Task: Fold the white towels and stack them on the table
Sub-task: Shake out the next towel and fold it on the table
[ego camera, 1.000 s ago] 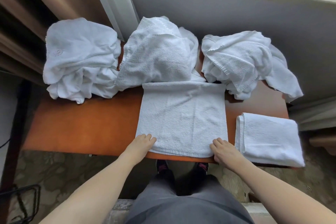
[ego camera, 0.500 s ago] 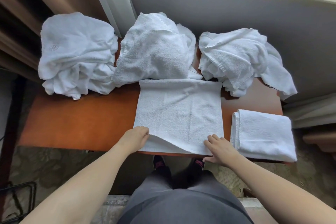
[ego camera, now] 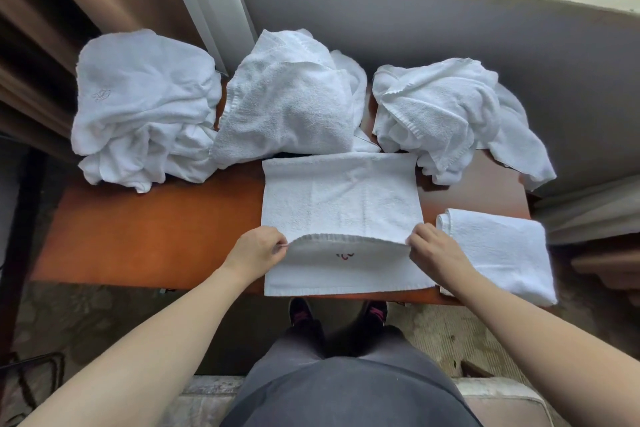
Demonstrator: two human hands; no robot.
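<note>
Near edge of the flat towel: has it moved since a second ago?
Yes. Both hands, left hand and right hand, have lifted the flat towel's near edge off the table edge and carried it toward the window.

Towel (ego camera: 341, 196) I'm pinching w/ my left hand (ego camera: 255, 251) & right hand (ego camera: 434, 251): white terry cloth, nubbly, matt. Folded towel (ego camera: 498, 250) same terry. Table (ego camera: 149, 236): orange-brown wood, smooth, slight sheen. My trousers (ego camera: 346, 392): grey matt cloth.

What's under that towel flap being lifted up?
Under the lifted flap lies the towel's lower layer, bearing a small red and dark mark. The orange table beneath it is covered.
</note>
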